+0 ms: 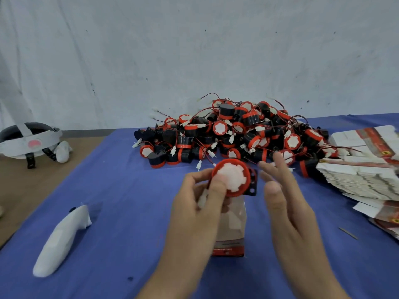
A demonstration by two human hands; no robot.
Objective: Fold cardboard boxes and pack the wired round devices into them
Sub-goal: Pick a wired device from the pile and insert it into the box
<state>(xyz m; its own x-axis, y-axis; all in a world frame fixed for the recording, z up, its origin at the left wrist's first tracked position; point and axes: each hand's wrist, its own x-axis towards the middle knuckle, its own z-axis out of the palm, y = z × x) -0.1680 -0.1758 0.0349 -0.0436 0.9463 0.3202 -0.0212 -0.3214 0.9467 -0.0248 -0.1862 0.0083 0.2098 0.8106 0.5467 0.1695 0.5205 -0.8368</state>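
The round device (pixel 232 176), red-rimmed with a white face, sits at the fingertips of the left hand (pixel 198 210), which grips its lower left edge. Right of the device, the right hand (pixel 285 203) hangs slack, holding nothing. Directly below the device stands a small box (pixel 232 234). Beyond the device lies a pile of devices (pixel 226 134), and to its right a stack of flat boxes (pixel 362 169). A white controller (pixel 61 240) lies well to its left.

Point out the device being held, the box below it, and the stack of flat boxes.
held device (pixel 235 175), head view, white face centre
box (pixel 234 230), head view, pale upper panel
flat box stack (pixel 364 179), head view, layered edges
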